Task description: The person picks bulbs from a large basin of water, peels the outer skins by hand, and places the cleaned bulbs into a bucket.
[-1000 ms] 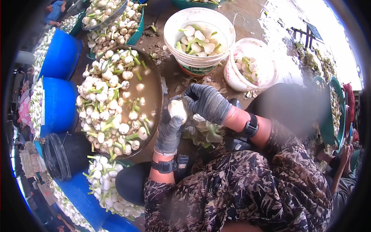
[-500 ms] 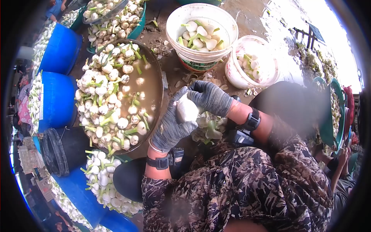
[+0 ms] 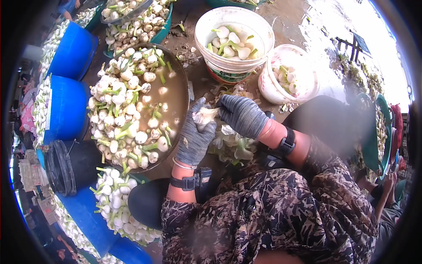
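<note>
Gloved in grey, my left hand [image 3: 195,138] wraps round a white garlic bulb [image 3: 205,117]. My right hand [image 3: 241,115], in a matching glove, is closed at the bulb's right end, fingertips pinched on its stem or skin. Loose peelings [image 3: 235,145] lie below the hands. To the left, a wide round pan [image 3: 188,94] holds brown water and many bulbs with green stem stubs. Beyond the hands, a white bucket [image 3: 235,63] contains trimmed bulbs, and a second white bucket [image 3: 269,94] at its right holds several more.
Blue tubs [image 3: 66,108] of bulbs and a black bucket [image 3: 79,165] line the left. Green basins [image 3: 163,33] stand at the upper left and right [image 3: 373,132]. Peeled bulbs [image 3: 116,198] are heaped beside my left knee. Another person's arms [image 3: 387,191] show at the right edge.
The bulb has turned in my left hand, and its ragged stem end now points toward my right hand. Both hands remain close together, with my right fingers still closed at the bulb.
</note>
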`<action>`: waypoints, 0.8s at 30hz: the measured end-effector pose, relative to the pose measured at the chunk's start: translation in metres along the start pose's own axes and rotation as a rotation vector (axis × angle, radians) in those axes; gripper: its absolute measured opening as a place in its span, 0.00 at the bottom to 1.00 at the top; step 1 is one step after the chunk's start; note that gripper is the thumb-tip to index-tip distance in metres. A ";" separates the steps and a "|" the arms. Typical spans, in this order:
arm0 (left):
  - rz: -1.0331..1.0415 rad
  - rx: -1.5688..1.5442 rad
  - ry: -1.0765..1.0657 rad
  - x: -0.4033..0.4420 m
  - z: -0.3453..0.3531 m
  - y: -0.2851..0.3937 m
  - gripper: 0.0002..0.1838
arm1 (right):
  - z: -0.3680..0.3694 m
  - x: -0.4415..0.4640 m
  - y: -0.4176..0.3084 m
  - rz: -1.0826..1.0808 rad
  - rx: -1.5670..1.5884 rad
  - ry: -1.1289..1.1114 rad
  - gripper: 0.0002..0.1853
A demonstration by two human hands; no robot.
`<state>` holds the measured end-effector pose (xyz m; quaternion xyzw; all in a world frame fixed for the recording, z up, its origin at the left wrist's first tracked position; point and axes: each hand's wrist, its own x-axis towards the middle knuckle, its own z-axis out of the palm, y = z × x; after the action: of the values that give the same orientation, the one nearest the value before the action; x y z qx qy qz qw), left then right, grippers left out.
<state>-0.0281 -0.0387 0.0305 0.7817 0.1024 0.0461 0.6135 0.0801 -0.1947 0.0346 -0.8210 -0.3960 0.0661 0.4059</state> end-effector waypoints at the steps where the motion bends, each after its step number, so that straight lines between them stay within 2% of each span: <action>1: -0.033 -0.070 -0.011 0.000 -0.001 0.000 0.32 | -0.001 0.001 0.000 0.050 0.027 -0.038 0.09; 2: -0.031 -0.070 -0.010 -0.001 -0.003 0.002 0.32 | -0.002 0.005 0.007 0.049 0.026 -0.038 0.09; 4: 0.136 0.086 -0.068 -0.006 -0.008 0.011 0.36 | -0.010 0.019 0.022 0.416 0.266 -0.053 0.10; 5: 0.222 0.162 -0.101 -0.007 -0.009 0.013 0.38 | -0.026 0.023 0.025 0.341 0.056 -0.050 0.13; 7: 0.228 0.058 -0.081 -0.009 -0.007 0.009 0.36 | -0.038 0.029 0.040 0.265 -0.083 -0.159 0.14; 8: 0.104 -0.162 -0.091 -0.011 -0.007 0.009 0.35 | -0.031 0.029 0.062 0.164 -0.305 -0.293 0.14; 9: -0.022 -0.379 -0.100 -0.012 -0.007 0.008 0.36 | -0.033 0.029 0.055 0.159 -0.306 -0.293 0.14; 11: -0.037 -0.422 -0.070 -0.008 -0.007 0.004 0.35 | -0.037 0.021 0.032 0.431 -0.291 -0.296 0.17; 12: -0.016 -0.365 -0.037 -0.006 -0.009 0.002 0.35 | -0.030 0.018 0.030 0.349 -0.385 -0.213 0.25; 13: 0.004 -0.309 -0.005 -0.005 -0.010 -0.001 0.35 | -0.029 0.017 0.028 0.346 -0.382 -0.215 0.25; 15: 0.003 -0.347 0.009 -0.004 -0.008 -0.005 0.36 | -0.032 0.015 0.024 0.206 0.354 -0.302 0.27; 16: 0.023 -0.330 0.029 -0.003 -0.006 -0.005 0.36 | -0.031 0.015 0.020 0.107 0.338 -0.268 0.26; 17: 0.042 -0.312 0.049 -0.001 -0.005 -0.006 0.36 | -0.035 0.016 0.017 0.109 0.339 -0.264 0.26; 20: 0.107 -0.264 0.062 0.001 -0.003 -0.008 0.36 | -0.042 0.022 0.002 0.282 0.196 -0.566 0.25; 21: 0.103 -0.262 0.057 0.001 -0.002 -0.009 0.36 | -0.039 0.021 0.002 0.286 0.200 -0.563 0.25; 23: 0.170 -0.151 0.065 0.002 0.000 -0.015 0.37 | -0.031 0.013 -0.001 0.261 0.447 -0.742 0.27; 24: 0.169 -0.189 0.074 0.004 0.000 -0.014 0.35 | -0.029 0.011 -0.007 0.280 0.375 -0.678 0.16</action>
<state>-0.0252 -0.0346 0.0163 0.7240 0.0541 0.1357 0.6742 0.0962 -0.2022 0.0607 -0.7104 -0.3730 0.4586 0.3819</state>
